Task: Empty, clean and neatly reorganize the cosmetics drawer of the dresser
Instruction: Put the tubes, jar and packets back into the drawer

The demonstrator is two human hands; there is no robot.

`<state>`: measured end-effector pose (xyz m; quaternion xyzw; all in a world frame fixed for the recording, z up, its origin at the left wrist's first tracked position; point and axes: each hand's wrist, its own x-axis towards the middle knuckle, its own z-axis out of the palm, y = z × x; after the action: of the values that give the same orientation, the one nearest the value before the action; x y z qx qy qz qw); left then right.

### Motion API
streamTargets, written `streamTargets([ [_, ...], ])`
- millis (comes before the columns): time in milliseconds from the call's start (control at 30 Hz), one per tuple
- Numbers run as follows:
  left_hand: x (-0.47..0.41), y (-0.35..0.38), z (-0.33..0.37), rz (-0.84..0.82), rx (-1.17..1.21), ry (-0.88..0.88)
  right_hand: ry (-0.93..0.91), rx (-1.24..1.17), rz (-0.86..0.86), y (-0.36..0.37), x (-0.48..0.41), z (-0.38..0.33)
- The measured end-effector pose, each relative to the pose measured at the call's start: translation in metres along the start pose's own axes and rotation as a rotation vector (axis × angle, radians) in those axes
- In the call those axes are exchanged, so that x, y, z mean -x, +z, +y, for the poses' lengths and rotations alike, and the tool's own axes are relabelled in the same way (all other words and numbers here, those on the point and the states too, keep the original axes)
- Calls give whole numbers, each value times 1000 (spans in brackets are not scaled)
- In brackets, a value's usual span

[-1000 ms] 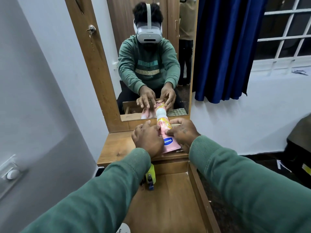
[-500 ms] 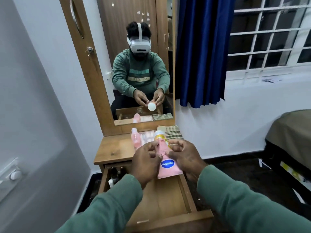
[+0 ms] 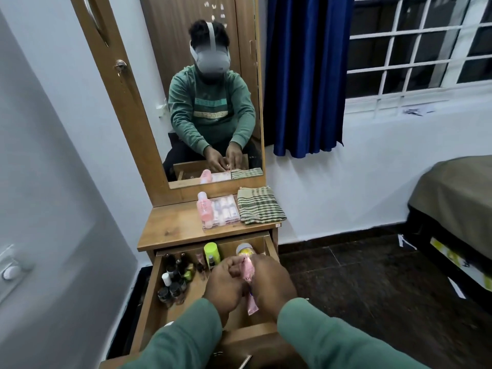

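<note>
Both my hands hold a pink lotion tube (image 3: 249, 296) edge-on over the open wooden drawer (image 3: 149, 302). My left hand (image 3: 226, 282) and my right hand (image 3: 271, 280) curl around it from either side, and its white cap (image 3: 244, 248) points away from me. In the drawer's back left stand several small dark bottles (image 3: 173, 278) and a lime-green container (image 3: 212, 252). On the dresser top (image 3: 170, 227) stand a pink bottle (image 3: 204, 209), a clear box of small items (image 3: 225, 212) and a folded striped cloth (image 3: 259, 205).
A mirror (image 3: 207, 102) rises behind the dresser top and reflects me. A grey door (image 3: 53, 209) stands close on the left. A blue curtain (image 3: 303, 75) and a window are to the right, a bed (image 3: 452, 198) at far right over dark floor.
My hands have pulled the pink tube back from the dresser top and down over the open drawer. The tube has turned from flat, label up, to edge-on.
</note>
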<state>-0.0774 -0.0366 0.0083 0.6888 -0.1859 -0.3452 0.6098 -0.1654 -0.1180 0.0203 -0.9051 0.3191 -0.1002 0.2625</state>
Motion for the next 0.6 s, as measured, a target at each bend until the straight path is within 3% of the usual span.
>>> streamTargets([
  [300,-25,9,-23,31,-143,10,113,191,-268,24,-12,4],
  [600,-31,10,-26,54,-270,28,61,199,-169,48,-16,17],
])
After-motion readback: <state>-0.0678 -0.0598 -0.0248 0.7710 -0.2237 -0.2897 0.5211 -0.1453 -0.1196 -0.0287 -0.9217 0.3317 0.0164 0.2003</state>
